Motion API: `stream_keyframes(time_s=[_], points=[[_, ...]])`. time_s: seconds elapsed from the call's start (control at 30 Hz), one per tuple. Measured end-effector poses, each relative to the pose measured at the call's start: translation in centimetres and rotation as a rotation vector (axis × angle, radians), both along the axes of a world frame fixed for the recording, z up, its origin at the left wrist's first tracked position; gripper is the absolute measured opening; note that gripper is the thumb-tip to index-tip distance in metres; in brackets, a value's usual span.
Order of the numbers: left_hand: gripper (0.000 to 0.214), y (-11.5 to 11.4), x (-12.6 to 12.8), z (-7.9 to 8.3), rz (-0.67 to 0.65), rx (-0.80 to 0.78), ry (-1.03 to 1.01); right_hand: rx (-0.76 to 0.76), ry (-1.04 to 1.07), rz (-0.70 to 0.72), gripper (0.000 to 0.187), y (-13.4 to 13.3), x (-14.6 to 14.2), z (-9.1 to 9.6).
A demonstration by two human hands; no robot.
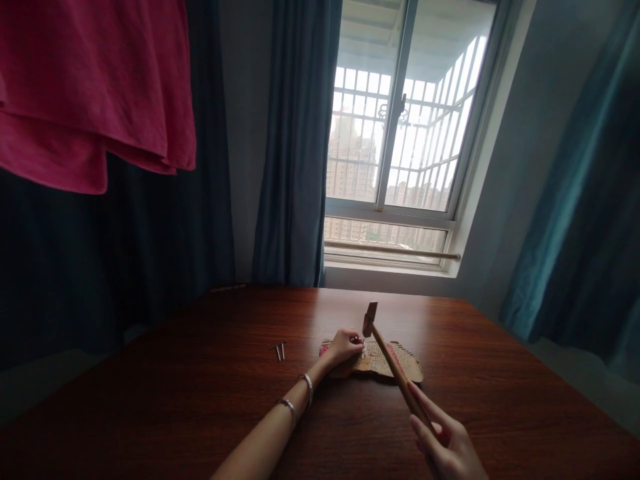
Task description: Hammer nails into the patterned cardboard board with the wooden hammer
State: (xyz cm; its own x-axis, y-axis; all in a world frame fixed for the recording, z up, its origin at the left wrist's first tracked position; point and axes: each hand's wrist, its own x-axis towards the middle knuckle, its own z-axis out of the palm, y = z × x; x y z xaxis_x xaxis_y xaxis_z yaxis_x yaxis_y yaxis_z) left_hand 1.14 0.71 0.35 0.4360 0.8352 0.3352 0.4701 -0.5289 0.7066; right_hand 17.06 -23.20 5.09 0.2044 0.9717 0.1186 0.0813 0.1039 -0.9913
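My right hand [445, 437] is wrapped round the lower end of the wooden handle of a hammer [390, 363]. The hammer points up and away, its head raised just beyond my left fingertips. My left hand [345, 346] rests over a tan, irregular-edged piece of sheet material [410, 365], dotted with many small holes and bearing pink patches. Thumb and fingers are pinched together above the sheet; what they hold is too small to make out. Left of that hand, two slim metal pieces with flat ends, like nails [281, 351], lie side by side.
The reddish-brown wooden table [200, 400] spreads under both hands. A pink cloth [100, 87] hangs at upper left. Blue curtains [295, 147] flank a window [395, 133] with bars outside, behind the table.
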Motion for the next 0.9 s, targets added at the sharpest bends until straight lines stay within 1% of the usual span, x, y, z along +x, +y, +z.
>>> stream_keyframes(time_s=[0.2,0.37,0.43,0.5,0.63,0.77,0.9], points=[[0.014,0.0,0.0,0.0,-0.018,0.014,-0.009,0.066,-0.045,-0.053,0.064,0.1,-0.2,-0.3],[0.014,-0.3,0.0,0.3,-0.003,0.006,-0.012,0.072,-0.078,-0.050,0.063,0.1,-0.2,-0.4],[0.014,-0.3,-0.1,0.2,-0.015,0.008,-0.014,0.091,-0.070,-0.041,0.061,0.1,-0.2,-0.4],[0.015,-0.2,-0.1,0.1,-0.023,0.010,-0.014,0.078,-0.079,-0.030,0.061,0.0,-0.2,-0.4],[0.015,0.0,-0.1,-0.2,-0.030,0.013,-0.041,0.050,-0.116,-0.044,0.064,-0.2,-0.5,0.0],[0.016,0.1,-0.1,-0.4,-0.039,0.019,-0.057,0.084,-0.138,-0.087,0.062,-0.4,-0.8,0.8],[0.016,0.3,-0.1,-0.5,-0.040,0.015,-0.048,0.073,-0.122,-0.076,0.062,-0.4,-0.7,0.8]])
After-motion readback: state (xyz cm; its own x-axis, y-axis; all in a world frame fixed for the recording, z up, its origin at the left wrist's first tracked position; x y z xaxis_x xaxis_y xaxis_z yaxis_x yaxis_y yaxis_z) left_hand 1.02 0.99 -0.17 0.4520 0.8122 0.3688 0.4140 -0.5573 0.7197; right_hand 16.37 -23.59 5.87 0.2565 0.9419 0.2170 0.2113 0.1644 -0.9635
